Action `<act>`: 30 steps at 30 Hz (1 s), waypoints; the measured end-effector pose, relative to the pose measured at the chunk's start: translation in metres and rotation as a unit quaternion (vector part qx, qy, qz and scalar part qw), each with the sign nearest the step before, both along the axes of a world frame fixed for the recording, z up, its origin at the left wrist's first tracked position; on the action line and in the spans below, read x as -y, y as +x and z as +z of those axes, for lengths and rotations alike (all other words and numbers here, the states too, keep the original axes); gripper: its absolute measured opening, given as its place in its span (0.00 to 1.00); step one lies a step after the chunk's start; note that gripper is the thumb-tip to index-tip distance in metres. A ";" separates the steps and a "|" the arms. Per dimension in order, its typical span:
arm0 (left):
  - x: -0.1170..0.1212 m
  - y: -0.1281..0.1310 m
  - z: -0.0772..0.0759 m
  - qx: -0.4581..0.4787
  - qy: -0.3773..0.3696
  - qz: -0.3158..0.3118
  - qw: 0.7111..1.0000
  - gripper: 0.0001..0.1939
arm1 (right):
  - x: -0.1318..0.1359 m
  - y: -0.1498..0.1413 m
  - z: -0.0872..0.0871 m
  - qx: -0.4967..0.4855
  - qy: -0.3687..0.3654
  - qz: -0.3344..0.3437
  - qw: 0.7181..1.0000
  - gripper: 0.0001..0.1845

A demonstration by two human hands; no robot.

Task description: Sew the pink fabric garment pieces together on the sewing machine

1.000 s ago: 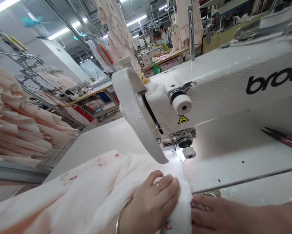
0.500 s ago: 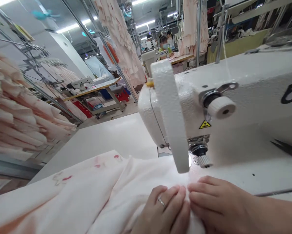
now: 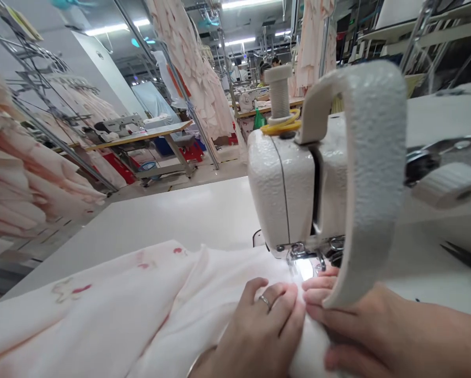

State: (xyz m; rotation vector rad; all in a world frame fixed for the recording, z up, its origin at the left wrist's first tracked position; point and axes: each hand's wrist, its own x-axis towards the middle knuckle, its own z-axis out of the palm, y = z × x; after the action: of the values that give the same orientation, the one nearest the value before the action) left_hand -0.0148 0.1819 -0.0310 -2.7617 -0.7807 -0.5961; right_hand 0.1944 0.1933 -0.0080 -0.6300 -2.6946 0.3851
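Observation:
A pale pink fabric with a small floral print [image 3: 141,299] lies in soft folds across the table, running under the presser foot [image 3: 303,257] of a white sewing machine [image 3: 282,189]. My left hand [image 3: 265,331], with a ring on one finger, presses and grips a fold close to the foot. My right hand [image 3: 353,320] holds the same fold from the other side, its fingers partly hidden behind the machine's curved white cover [image 3: 373,168]. The needle area is mostly hidden by glare and fabric.
A thread spool [image 3: 278,92] stands on top of the machine, and red-handled scissors [image 3: 466,260] lie on the white table [image 3: 160,220] at right. Racks of hanging pink garments [image 3: 15,184] stand at left. Further sewing tables and a co-worker [image 3: 264,76] are behind.
My view has swung left, so the machine sits further right. My hands have come together at the fold by the presser foot, and the fabric is flatter.

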 end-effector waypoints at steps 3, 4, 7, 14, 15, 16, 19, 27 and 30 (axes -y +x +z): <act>-0.005 -0.001 0.003 0.004 -0.030 0.005 1.000 0.16 | -0.007 0.002 -0.007 -0.011 0.025 -0.018 0.999 0.21; -0.007 -0.002 0.005 0.001 -0.039 0.012 0.999 0.16 | -0.008 0.002 -0.009 -0.008 0.034 -0.027 0.999 0.22; -0.010 0.000 0.012 -0.024 -0.075 0.045 0.996 0.21 | -0.011 0.003 -0.013 0.009 0.058 -0.063 0.996 0.26; -0.010 0.004 0.021 -0.039 -0.102 0.068 0.992 0.20 | -0.007 0.006 -0.013 -0.035 0.110 -0.075 0.991 0.22; -0.009 0.003 0.020 -0.041 -0.100 0.061 0.992 0.20 | -0.005 0.007 -0.010 -0.041 0.110 -0.057 0.991 0.19; -0.008 0.002 0.019 -0.045 -0.099 0.055 0.993 0.20 | -0.001 0.008 -0.008 -0.040 0.109 -0.033 0.993 0.16; -0.005 -0.003 0.016 -0.020 -0.110 0.018 0.994 0.17 | 0.011 0.009 0.000 -0.003 0.106 0.028 0.994 0.13; -0.009 -0.007 0.019 0.089 -0.222 0.055 0.969 0.07 | 0.015 -0.004 -0.030 -0.007 0.065 -0.132 0.989 0.10; -0.009 -0.005 0.019 0.094 -0.218 0.057 0.970 0.08 | 0.013 -0.004 -0.034 -0.002 0.058 -0.118 0.991 0.09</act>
State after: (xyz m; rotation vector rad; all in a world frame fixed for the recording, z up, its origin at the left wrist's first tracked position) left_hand -0.0201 0.1908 -0.0117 -3.0481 -1.2390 -0.7477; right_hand 0.1904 0.1798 -0.0416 -0.8996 -2.5765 0.1663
